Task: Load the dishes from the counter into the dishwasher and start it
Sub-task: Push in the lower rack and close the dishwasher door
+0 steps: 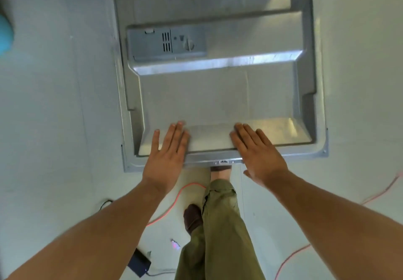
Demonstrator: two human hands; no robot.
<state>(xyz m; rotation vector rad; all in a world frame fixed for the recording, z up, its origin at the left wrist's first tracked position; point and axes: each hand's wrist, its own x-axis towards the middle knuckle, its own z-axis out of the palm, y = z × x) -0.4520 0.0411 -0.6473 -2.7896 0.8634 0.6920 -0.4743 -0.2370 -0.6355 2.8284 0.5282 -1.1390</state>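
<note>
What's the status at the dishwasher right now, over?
Left hand and right hand open, flat on front edge of dishwasher door. Door open, inner side up; no dishes in view. Pink cord on floor by the feet.

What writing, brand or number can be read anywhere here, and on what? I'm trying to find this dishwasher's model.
No text can be read.
On the detergent dispenser of the dishwasher door: small marks beside the round cap, too blurred to read.
On the latch at the door's front edge: tiny marks, too small to read.
</note>
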